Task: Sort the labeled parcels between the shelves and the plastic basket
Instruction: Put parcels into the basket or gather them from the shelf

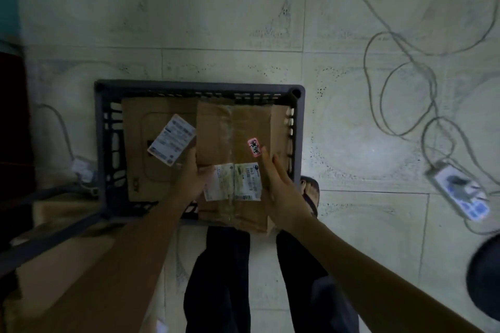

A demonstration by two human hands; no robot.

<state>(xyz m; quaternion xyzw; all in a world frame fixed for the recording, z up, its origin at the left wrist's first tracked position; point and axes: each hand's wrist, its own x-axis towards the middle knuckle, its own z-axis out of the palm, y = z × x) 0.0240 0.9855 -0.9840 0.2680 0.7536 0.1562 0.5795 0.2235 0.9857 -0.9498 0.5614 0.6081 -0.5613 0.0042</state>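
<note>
A dark grey plastic basket [200,86] stands on the tiled floor below me. Inside it lies a flat brown parcel [140,121] with a tilted white label. Over the basket's right half I hold a long brown taped parcel [243,124] with a white shipping label and a small pink sticker. My left hand [193,178] grips its left edge, thumb on top near the label. My right hand [273,184] lies against its right edge with fingers fairly straight. The parcel's near end sticks out past the basket's front rim.
A dark metal shelf frame [48,240] with brown cardboard parcels [62,259] on it runs along the lower left. Loose grey cables [400,67] loop over the floor at right, ending at a white power strip [460,192]. A dark round object [487,278] sits at the right edge. My legs and sandalled foot [309,186] are below the basket.
</note>
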